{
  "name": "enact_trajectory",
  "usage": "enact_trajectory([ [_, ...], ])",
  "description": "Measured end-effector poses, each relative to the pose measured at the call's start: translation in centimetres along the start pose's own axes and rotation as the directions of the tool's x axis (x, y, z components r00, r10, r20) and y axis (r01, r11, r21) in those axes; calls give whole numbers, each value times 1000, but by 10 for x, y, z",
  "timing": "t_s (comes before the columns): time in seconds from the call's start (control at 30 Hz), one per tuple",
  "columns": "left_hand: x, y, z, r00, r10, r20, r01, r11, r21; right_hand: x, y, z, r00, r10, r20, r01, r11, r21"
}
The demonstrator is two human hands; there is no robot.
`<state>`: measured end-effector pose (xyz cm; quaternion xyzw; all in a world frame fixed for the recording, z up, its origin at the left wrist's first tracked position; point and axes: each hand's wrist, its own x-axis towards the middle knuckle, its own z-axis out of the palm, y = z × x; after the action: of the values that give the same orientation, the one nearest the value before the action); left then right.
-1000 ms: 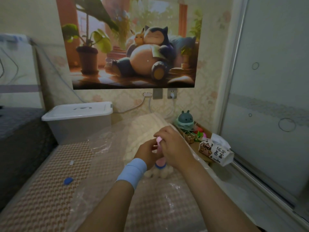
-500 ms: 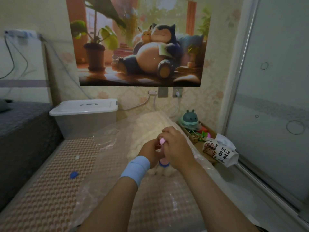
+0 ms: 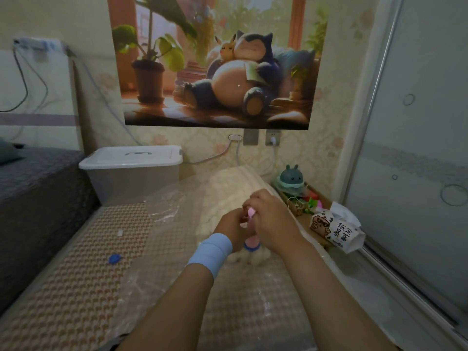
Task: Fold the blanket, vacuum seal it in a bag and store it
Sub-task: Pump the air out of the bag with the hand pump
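Start at the far left corner of the bed [image 3: 76, 287]. The storage box [image 3: 131, 173] stands there against the wall with its white lid on, so storing looks like a step not yet done. Nearer you, on the left half of the mat, a small blue cap [image 3: 114, 258] lies loose, well apart from the bag. It is probably the valve cap and will need to go back on once the air is out.

The clear vacuum bag [image 3: 162, 224] lies flat along the middle of the bed. The cream blanket [image 3: 228, 188] is already folded inside it, towards the far end. That makes folding and bagging look finished, though you cannot tell from here whether the bag's mouth is zipped.

Both of your hands are over the bag at mid-bed. Your left hand [image 3: 231, 230], with the blue wristband, is curled round the body of the pink hand pump [image 3: 251, 213]. The pump stands upright with its blue foot on the bag. Your right hand [image 3: 272, 219] is closed over the top of the pump. You seem to be partway through drawing the air out, since the plastic is puckered tight only around the pump's foot.

A tissue pack [image 3: 336, 230] sits off the right edge of the bed.
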<state>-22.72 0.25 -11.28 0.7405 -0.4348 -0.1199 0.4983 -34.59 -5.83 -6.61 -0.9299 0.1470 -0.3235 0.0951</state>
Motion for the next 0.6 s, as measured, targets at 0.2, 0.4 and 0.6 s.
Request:
enact_trajectory([
  [0.2,1,-2,0,998,61,20,-60,996,-60,18,-34,-58,848,-180,-498,230,972,42],
  [0.4,-1,0,5,997,66,28,-66,998,-21,10,-22,-29,822,-137,-553,146,989,-27],
  [0.6,0,-6,-4,1000,4,8,-3,999,-37,3,-6,1,989,-83,-121,88,995,38],
])
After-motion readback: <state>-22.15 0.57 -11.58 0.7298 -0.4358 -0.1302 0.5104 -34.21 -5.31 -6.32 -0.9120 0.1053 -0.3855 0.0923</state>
